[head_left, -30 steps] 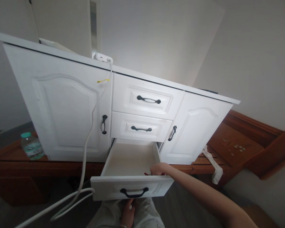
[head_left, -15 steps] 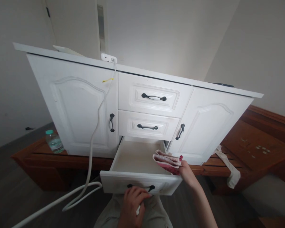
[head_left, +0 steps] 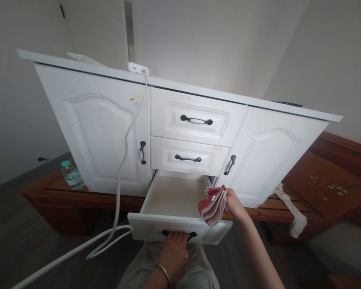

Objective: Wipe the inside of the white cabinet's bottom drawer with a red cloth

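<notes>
My left hand (head_left: 175, 253) has its fingers hooked over the black handle (head_left: 191, 236) of the lowest drawer (head_left: 138, 222), which is pulled out toward my knees. A folded red and whitish cloth (head_left: 213, 206) is gripped in my right hand (head_left: 233, 202), bunched at one corner with its layers fanned downward. It hangs over the drawer's right front corner; whether it touches the rim I cannot tell. The drawer's pale floor (head_left: 176, 196) shows inside. Above it, two drawers with black and white handles are closed.
A white cable (head_left: 120, 176) runs from a white device (head_left: 137, 68) on the cabinet top (head_left: 198, 91) down past the drawer's left side. A capped water bottle (head_left: 72, 176) stands left on the wooden bench. Pale fabric (head_left: 295, 216) drapes over the bench at right.
My left hand has moved up and its fingers now wrap the drawer handle. The cloth has shifted toward the drawer front, and its layers have turned downward.
</notes>
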`<state>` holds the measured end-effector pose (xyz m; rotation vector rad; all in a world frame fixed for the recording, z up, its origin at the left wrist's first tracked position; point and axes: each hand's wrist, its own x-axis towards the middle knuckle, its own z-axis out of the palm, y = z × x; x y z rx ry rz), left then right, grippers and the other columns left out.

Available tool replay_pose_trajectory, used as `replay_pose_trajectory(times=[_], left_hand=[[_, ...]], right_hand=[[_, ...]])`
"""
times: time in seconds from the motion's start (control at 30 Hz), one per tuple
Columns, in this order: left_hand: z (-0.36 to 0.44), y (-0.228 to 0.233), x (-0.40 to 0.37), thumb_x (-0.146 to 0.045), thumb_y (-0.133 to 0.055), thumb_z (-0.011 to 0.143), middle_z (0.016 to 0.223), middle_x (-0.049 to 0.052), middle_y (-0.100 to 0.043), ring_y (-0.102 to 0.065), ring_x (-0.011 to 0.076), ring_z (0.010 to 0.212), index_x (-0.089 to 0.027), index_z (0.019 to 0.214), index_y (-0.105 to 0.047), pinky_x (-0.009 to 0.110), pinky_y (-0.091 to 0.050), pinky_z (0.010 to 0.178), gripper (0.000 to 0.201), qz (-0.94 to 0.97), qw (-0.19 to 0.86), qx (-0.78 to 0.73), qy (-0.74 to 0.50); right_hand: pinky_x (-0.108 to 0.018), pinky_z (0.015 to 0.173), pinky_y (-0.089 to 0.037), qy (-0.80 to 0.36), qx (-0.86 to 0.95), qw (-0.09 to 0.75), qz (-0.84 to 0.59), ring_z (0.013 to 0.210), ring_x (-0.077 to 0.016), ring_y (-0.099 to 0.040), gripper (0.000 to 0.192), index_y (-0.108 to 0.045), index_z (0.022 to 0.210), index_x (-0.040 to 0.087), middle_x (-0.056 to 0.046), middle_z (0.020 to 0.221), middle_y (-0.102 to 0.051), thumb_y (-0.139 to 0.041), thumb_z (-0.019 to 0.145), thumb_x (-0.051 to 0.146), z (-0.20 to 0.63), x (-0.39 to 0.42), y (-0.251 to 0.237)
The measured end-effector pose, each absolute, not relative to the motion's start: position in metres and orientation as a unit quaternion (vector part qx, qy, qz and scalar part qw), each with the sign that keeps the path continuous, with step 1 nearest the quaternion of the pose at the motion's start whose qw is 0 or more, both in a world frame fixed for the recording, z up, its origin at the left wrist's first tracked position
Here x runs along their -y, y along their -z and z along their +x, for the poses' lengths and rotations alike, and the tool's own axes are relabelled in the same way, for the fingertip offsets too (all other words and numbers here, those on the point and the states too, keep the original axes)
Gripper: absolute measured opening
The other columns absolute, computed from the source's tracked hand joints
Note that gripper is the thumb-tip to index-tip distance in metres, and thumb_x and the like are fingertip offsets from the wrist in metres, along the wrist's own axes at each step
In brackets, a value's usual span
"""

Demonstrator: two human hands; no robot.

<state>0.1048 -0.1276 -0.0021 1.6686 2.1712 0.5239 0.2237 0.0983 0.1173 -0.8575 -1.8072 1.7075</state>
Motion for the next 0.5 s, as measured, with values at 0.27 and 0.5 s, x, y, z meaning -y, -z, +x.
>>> replay_pose_trajectory(times=[0.27, 0.5], left_hand=[[0.095, -0.018, 0.110, -0.032, -0.046, 0.085, 0.110, 0.023, -0.077, -0.072, 0.0396, 0.103, -0.010, 0.121, -0.068, 0.055, -0.056, 0.090, 0.047, 0.624, 0.197, -0.755, -0.045], [0.084, -0.002, 0.109, -0.048, -0.035, 0.099, 0.114, 0.018, -0.077, -0.071, 0.0372, 0.110, -0.018, 0.113, -0.075, 0.052, -0.052, 0.097, 0.052, 0.652, 0.173, -0.725, -0.138]], right_hand=[[-0.028, 0.059, -0.050, -0.664, 0.651, 0.114, -0.351, 0.054, -0.0161, -0.057, 0.010, -0.060, 0.067, 0.016, -0.002, 0.057, -0.063, -0.056, 0.058, 0.014, 0.149, -0.146, -0.078], [-0.034, 0.068, -0.055, -0.650, 0.663, 0.155, -0.338, 0.063, -0.0196, -0.063, 0.014, -0.061, 0.076, 0.018, -0.005, 0.066, -0.067, -0.062, 0.065, 0.026, 0.168, -0.140, -0.095]])
